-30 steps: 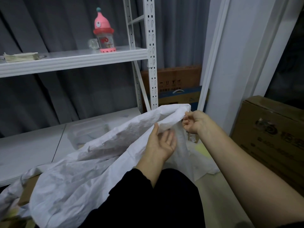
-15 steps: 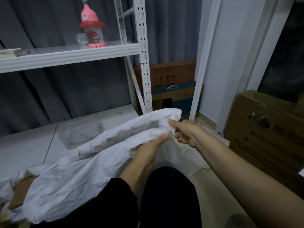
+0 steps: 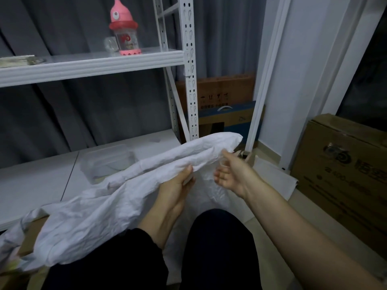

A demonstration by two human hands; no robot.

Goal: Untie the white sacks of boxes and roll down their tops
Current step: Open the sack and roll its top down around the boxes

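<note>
**White sack held at its mouth, low in the frame**

The crumpled white woven plastic sack (image 3: 104, 206) sprawls from the lower left of the frame up to the centre, its open top edge rising toward the middle right. The left hand (image 3: 178, 189) grips a fold of that edge, thumb on top and fingers tucked under the fabric. The right hand (image 3: 232, 174), just right of centre, has its palm turned up and fingers loosely spread; its fingertips lie against the sack's edge, though blur makes it hard to tell whether they pinch any fabric. A brown cardboard box (image 3: 31, 231) shows under the sack at the lower left.

Behind the sack, a white metal shelving unit (image 3: 189, 80) fills the left and centre. Its lower board carries a clear plastic lidded tub (image 3: 106, 162); its upper board, in the upper left, bears a pink and red bottle with a pointed cap (image 3: 124, 32). Grey curtains (image 3: 62, 114) hang behind. A flat brown and blue carton with a white handle (image 3: 226, 114) leans at centre right beside a white wall (image 3: 303, 80). A large brown printed cardboard box (image 3: 345, 164) stands at the right edge on a pale tiled floor (image 3: 278, 237).
</note>
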